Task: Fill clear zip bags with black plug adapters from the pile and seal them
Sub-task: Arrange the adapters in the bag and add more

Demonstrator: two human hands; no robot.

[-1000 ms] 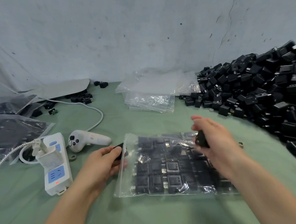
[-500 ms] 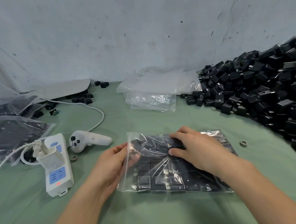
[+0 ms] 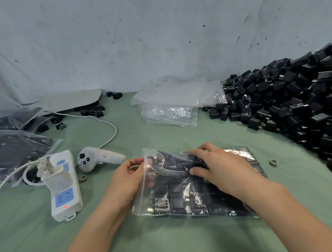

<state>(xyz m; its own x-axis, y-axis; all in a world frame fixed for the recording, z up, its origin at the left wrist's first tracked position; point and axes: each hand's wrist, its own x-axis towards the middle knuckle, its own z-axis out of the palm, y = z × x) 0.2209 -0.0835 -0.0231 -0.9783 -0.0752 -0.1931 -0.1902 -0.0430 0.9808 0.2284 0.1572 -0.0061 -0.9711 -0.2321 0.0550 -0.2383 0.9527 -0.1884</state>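
Observation:
A clear zip bag (image 3: 178, 201) lies flat on the green cloth in front of me, holding several black plug adapters in rows. My left hand (image 3: 129, 179) pinches the bag's open left edge and lifts it slightly. My right hand (image 3: 221, 171) rests on top of the bag, with bent fingers and thumb gripping a black adapter (image 3: 200, 165). I cannot tell whether the film lies between hand and adapter. The film wrinkles toward those fingers. The big pile of black adapters (image 3: 297, 104) fills the right side.
A stack of empty clear bags (image 3: 169, 108) lies at the back centre. On the left are a white power strip (image 3: 64, 190) with a charger plugged in, a white controller (image 3: 96, 158), filled bags (image 3: 11, 148) and some loose adapters (image 3: 93, 111). A small ring (image 3: 272, 162) lies right of the bag.
My right hand came down from above the bag's right part onto its upper middle. My left hand moved from beside the bag to pinching and lifting its open edge.

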